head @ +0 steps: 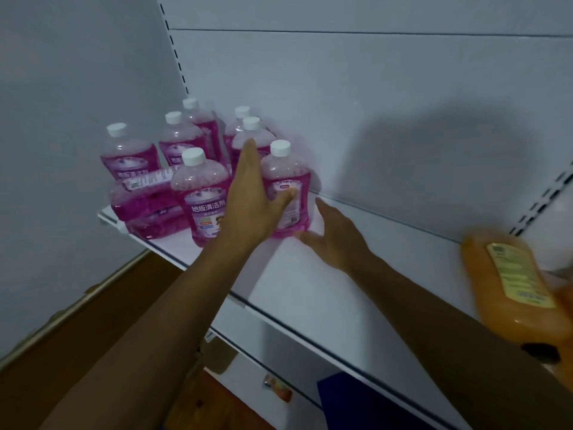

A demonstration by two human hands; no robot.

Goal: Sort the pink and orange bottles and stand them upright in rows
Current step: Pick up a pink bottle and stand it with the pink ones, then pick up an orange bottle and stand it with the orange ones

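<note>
Several pink bottles with white caps stand on the left end of a white shelf [325,274]. My left hand [251,206] holds the front right pink bottle [286,181], fingers straight up along its left side and thumb across its label. It stands upright. My right hand [328,234] is spread flat beside that bottle's base, thumb tip near its bottom edge. Another upright pink bottle [201,193] stands just left of my left wrist. Two pink bottles [142,197] lie on their sides at the front left. An orange bottle [514,290] lies blurred at the right edge.
The shelf's back panel [372,119] rises close behind the bottles. Bare shelf surface stretches between the pink group and the orange bottle. A lower shelf [279,383] with a small packet and a wooden floor show below.
</note>
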